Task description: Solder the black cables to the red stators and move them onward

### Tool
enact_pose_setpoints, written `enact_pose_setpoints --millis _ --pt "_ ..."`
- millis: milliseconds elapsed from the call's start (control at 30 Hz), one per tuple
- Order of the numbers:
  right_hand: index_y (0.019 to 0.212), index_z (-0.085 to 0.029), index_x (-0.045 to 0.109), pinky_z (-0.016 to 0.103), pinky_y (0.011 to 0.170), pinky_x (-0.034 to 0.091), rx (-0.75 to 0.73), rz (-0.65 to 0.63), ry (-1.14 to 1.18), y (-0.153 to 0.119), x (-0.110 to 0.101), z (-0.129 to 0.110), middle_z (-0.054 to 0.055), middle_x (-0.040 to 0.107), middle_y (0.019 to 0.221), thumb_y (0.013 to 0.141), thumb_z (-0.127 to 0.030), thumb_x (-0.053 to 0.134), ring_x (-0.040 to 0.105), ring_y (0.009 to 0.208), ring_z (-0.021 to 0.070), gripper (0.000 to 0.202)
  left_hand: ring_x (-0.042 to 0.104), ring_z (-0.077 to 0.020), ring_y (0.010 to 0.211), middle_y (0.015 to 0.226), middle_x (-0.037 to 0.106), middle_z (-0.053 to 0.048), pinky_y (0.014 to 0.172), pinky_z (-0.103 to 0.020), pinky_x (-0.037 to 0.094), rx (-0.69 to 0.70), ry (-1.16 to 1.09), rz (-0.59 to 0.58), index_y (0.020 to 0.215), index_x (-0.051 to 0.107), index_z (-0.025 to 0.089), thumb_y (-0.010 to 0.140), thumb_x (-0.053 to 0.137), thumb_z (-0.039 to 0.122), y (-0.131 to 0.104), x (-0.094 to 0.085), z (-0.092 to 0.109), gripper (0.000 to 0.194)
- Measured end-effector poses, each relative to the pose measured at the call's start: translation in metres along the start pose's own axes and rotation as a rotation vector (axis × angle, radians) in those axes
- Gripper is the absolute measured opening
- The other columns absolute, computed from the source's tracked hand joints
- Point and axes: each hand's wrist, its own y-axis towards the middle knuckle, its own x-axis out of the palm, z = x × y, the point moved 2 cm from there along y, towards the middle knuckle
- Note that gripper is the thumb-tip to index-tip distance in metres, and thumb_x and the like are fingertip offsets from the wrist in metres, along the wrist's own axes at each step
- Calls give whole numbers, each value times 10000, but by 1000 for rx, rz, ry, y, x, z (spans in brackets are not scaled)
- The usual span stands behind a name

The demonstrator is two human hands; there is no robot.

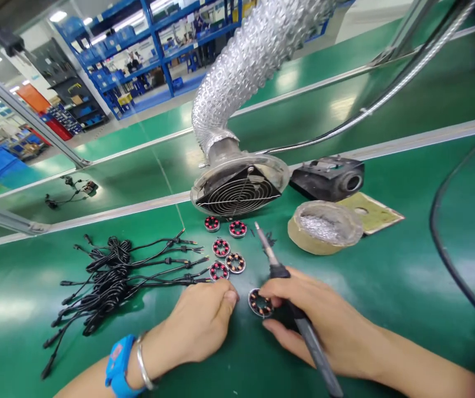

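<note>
My right hand (324,318) is closed around a soldering iron (315,349), its tip pointing away from me. The thumb and fingertips of that hand are also at the edge of a small round motor stator (259,304) with copper-coloured coils. To its left, my left hand (208,315) is curled, and whatever its fingers may hold is hidden. Just beyond it lie several more stators, among them one with copper-coloured coils (236,263) and one with red coils (221,248). Black cables (111,282) lie bundled to the left, their stripped ends towards my left hand.
A fume extractor with a round grille (239,196) hangs from a silver flexible duct (237,83) at the back. Right of it are a black soldering iron stand (331,177), a round tub (310,243) of silvery material and a yellowish plate (372,213). A loose cable (442,237) curves at the right.
</note>
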Motion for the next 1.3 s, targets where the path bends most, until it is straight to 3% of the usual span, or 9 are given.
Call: enact_pose_setpoints --millis 167,367,500,600,733,867,1100,1200,1300 --pt "1091 -232 450 298 663 497 14 -32 20 2 3 2 33 619 888 784 -80 496 559 768 188 345 440 -148 586 671 526 15 580 -261 327 12 -34 21 769 483 216 993 303 321 4 0 2 306" --pt "1115 -231 452 303 711 512 14 -85 52 0 24 -3 32 635 921 822 -52 479 579 788 184 345 359 -114 491 543 446 50 509 -255 229 -91 -181 -29 676 505 206 863 515 301 8 4 -1 210" --pt "1092 -227 452 302 676 504 32 -66 0 -1 26 -3 33 626 891 814 -65 511 567 772 196 327 312 -105 521 566 388 59 496 -235 228 -176 -500 -126 681 484 198 872 486 362 11 8 -12 252" --pt "1070 -227 460 294 648 496 52 -57 -13 -2 26 -1 32 610 855 800 -60 528 554 752 199 324 288 -100 546 591 348 67 503 -226 237 -218 -714 -121 683 440 200 866 476 419 11 5 -17 288" --pt "1048 -224 482 292 617 486 59 -37 -25 -5 29 0 37 591 824 795 -66 549 550 742 210 305 293 -99 546 579 358 72 497 -227 223 -239 -551 -62 701 455 200 882 506 452 8 1 -11 315" --pt "1010 -213 505 290 616 484 69 -24 -32 -6 31 0 40 582 811 791 -75 563 556 742 211 265 318 -99 517 554 399 67 479 -239 195 -236 -335 -66 731 518 198 851 570 362 8 4 -3 210" --pt "1014 -198 521 281 620 463 57 -13 -73 -2 26 0 20 555 790 747 -61 605 529 718 197 312 187 -72 479 540 269 101 449 -217 155 -295 -825 -208 680 427 204 780 605 589 6 -8 -13 436" --pt "1018 -197 518 277 612 454 45 21 -92 -1 24 0 18 548 794 736 -58 617 519 713 196 330 207 -75 497 551 295 90 460 -223 165 -287 -728 -182 677 453 192 810 592 574 1 -11 -13 428" --pt "980 -201 517 276 592 443 52 11 -85 -1 25 -1 16 547 777 726 -52 621 517 701 199 313 255 -84 526 559 337 78 474 -234 173 -274 -501 -149 711 540 174 821 637 478 -3 -1 -9 338"
